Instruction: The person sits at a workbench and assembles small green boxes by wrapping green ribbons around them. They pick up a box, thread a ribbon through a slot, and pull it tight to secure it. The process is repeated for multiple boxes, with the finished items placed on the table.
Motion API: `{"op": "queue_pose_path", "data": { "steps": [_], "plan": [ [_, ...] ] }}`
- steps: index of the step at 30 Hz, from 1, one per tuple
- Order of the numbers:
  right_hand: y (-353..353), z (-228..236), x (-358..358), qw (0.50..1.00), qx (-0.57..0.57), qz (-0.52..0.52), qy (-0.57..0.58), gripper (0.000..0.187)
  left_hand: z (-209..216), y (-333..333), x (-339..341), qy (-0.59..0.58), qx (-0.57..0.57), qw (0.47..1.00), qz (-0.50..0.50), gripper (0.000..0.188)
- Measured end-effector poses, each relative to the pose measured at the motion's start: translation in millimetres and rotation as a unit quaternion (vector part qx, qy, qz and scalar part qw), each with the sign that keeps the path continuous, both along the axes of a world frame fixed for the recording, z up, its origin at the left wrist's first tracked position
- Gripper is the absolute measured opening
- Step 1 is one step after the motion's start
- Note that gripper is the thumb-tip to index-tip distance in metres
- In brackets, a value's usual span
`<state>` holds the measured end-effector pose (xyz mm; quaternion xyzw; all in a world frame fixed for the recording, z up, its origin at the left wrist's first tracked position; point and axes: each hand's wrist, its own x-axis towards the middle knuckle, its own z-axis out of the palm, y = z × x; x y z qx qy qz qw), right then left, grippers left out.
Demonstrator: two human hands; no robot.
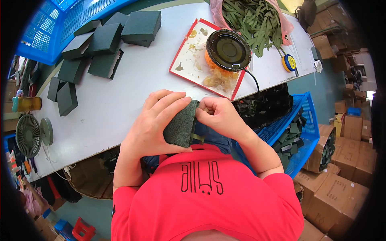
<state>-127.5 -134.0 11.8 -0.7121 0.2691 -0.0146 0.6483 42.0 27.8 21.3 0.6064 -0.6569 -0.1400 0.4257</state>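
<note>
A small dark green box (179, 126) with a textured surface is held at the table's near edge, just above my lap. My left hand (149, 122) grips it, fingers over the far end and thumb along the near end. At the box's right side my right hand (220, 115) is closed in a pinch, its curled fingertips against the far right edge. What those fingertips hold is hidden. A short green ribbon (198, 137) sticks out from the box's right side near its lower corner.
Several dark green boxes (140, 26) lie at the far left by a blue crate (50, 38). A red-rimmed tray (183, 60) bears a black round dish (228, 49). Green ribbons (251, 20), a tape measure (288, 63), a fan (28, 135) and a second blue crate (309, 120) surround me.
</note>
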Motion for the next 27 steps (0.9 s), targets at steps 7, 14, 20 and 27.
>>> {"op": "queue_pose_path", "data": {
  "steps": [7,14,20,27],
  "plan": [
    [-1.3,-8.1,-0.1,1.0,0.001,0.017,-0.002,0.024,-0.8,1.8,-1.9,-0.014,0.022,1.0,0.003,0.105],
    [-9.7,-6.9,-17.5,0.983,0.05,-0.149,-0.09,0.021,-3.3,9.5,7.6,0.012,0.061,0.997,0.055,0.105],
    [-67.7,-30.0,-50.6,0.913,-0.237,-0.319,-0.09,0.018,-17.8,27.0,23.9,-0.106,0.151,0.951,0.248,0.095],
    [-165.1,-36.0,-54.3,0.827,-0.494,-0.264,-0.04,0.016,-23.1,48.8,50.7,-0.044,0.249,0.909,0.331,0.048]
  ]
}}
